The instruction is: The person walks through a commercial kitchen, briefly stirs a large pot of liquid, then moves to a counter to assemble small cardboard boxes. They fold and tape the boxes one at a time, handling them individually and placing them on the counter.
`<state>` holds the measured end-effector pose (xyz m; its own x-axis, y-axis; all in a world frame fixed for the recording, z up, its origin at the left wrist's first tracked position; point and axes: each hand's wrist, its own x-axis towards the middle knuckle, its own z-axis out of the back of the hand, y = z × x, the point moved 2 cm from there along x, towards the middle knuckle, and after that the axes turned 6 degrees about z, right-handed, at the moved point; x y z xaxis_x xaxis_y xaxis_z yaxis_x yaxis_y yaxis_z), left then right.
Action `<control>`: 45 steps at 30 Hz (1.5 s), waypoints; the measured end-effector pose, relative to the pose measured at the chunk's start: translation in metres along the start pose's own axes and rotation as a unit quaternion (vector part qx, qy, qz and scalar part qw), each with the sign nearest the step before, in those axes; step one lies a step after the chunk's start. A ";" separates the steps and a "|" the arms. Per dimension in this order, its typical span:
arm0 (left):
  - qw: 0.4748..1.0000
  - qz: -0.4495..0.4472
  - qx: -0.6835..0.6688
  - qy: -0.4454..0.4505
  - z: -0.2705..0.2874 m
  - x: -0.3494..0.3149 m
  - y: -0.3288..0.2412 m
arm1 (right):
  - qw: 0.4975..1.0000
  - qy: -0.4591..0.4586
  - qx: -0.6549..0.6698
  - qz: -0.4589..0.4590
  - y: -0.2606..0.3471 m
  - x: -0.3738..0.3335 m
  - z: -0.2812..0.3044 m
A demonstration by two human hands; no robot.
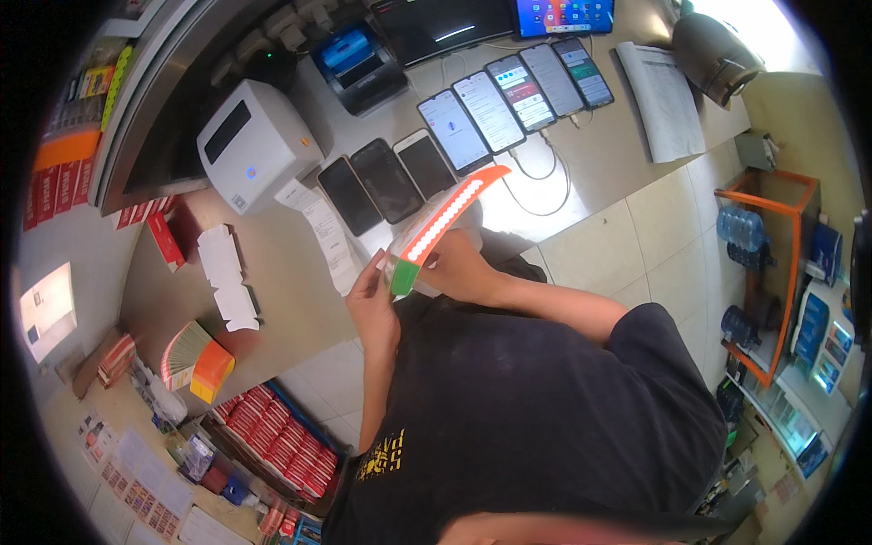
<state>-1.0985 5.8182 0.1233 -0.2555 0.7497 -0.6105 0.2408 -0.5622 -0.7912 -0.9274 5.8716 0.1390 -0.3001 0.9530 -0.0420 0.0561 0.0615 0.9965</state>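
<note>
Between my two hands is a long, slightly curved orange strip pack with a row of white shapes along it and a green end. My left hand has its fingers bent against the green end. Behind the pack, my right hand is closed at its lower part, with some fingers hidden. Clear, crumpled plastic shows along the pack's left side. Just beyond lie a black phone, a dark-screened phone and a white-framed phone. A long paper receipt lies left of the pack.
Several lit phones with cables line the counter's far side. A white printer stands left, near a blue-and-black device. A fanned card bundle and white cut-out card lie left. Papers and a kettle are far right.
</note>
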 end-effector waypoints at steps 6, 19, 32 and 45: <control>1.000 0.011 -0.003 0.012 -0.008 0.001 -0.001 | 0.998 -0.033 -0.058 0.005 -0.008 -0.001 0.006; 0.992 -0.053 0.087 0.075 -0.019 0.006 -0.004 | 0.998 -0.013 -0.057 0.028 -0.028 -0.011 0.009; 0.977 -0.119 0.166 0.066 -0.015 0.005 -0.004 | 0.993 0.030 -0.085 0.071 -0.036 -0.017 0.003; 0.973 -0.135 0.154 0.104 0.002 0.006 0.009 | 0.943 0.018 -0.234 0.237 -0.033 -0.013 -0.007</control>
<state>-1.0995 5.8165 0.1125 -0.0685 0.9211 -0.3832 -0.1101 -0.3887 -0.9147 -0.9317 5.8556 0.1071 -0.3795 0.8292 0.4103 -0.2317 -0.5145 0.8256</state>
